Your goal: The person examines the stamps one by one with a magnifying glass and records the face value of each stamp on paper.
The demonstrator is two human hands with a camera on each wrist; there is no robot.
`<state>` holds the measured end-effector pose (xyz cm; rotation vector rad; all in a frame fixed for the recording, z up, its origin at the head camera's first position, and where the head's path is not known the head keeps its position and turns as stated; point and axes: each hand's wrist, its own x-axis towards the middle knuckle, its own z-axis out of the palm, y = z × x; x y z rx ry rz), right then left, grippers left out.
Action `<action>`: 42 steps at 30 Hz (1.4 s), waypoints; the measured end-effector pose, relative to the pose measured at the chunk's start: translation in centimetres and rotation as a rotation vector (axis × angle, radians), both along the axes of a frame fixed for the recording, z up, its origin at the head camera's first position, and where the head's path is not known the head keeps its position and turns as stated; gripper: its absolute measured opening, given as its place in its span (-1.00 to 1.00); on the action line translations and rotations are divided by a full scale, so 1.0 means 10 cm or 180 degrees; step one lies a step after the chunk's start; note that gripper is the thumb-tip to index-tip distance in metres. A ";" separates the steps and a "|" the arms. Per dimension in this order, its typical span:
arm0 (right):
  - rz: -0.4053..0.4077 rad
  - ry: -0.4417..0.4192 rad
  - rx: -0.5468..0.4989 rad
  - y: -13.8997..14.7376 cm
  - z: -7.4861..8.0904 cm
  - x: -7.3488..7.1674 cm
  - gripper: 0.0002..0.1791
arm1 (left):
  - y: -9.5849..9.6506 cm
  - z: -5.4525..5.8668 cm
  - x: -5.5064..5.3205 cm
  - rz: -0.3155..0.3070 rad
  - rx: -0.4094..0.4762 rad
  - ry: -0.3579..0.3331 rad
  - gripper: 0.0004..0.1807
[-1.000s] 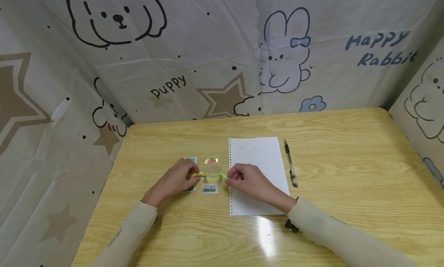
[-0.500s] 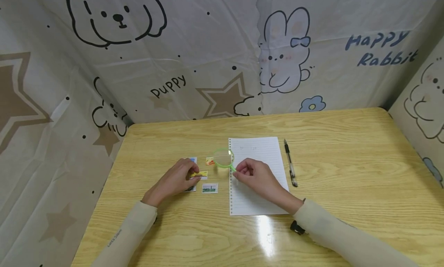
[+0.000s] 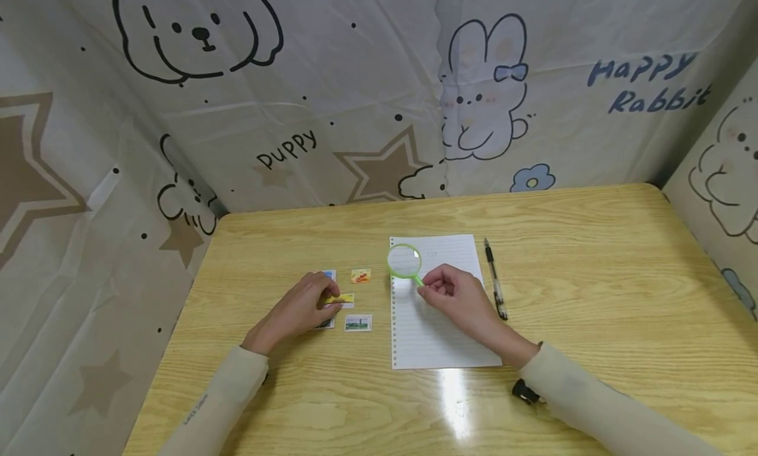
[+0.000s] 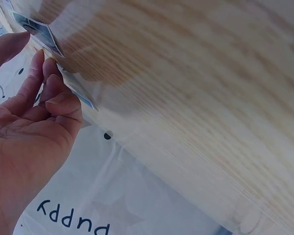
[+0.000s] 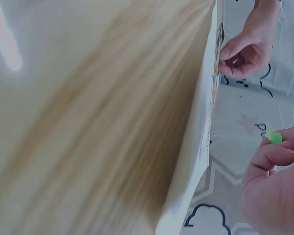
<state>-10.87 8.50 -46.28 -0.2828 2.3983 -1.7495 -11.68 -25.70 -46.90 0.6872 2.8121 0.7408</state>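
My right hand (image 3: 454,294) pinches the handle of a green-rimmed magnifying glass (image 3: 404,262), whose lens is over the upper left of a lined paper sheet (image 3: 435,337). In the right wrist view the green handle end (image 5: 276,138) pokes out from between finger and thumb. On the left, my left hand (image 3: 301,303) rests by a yellow postage stamp (image 3: 342,299), thumb and fingertips apart near it. That hand partly hides a blue-topped stamp (image 3: 329,273) and a dark one (image 3: 326,324). A red-and-yellow stamp (image 3: 360,276) and a green landscape stamp (image 3: 358,322) lie to its right.
A black-capped clear pen (image 3: 496,281) lies right of the sheet, which has faint writing near its top. All of this is on a wood-grain table (image 3: 592,278). Printed cloth (image 3: 367,68) hangs around the back and sides.
My right hand has carried the magnifying glass right and away from me, from above the stamps to above the paper, uncovering the red-and-yellow stamp. My left hand has stayed in place.
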 end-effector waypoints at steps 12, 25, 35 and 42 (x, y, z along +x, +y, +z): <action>-0.0288 -0.0024 0.0115 0.37 -0.01 -0.01 -0.82 | -0.02 -0.03 0.01 0.0031 0.0043 0.0011 -0.82; -0.0672 -0.0101 0.0056 0.73 -0.02 0.00 -0.67 | 0.00 -0.01 0.00 0.0095 -0.0075 -0.0048 -0.82; -0.0826 -0.0124 0.0340 0.95 -0.04 -0.02 -0.65 | 0.06 0.05 0.00 0.0072 -0.0284 0.0002 -0.82; -0.0839 -0.0198 0.0390 1.11 -0.04 -0.05 -0.61 | 0.10 0.07 0.02 0.0012 -0.0424 0.0178 -0.82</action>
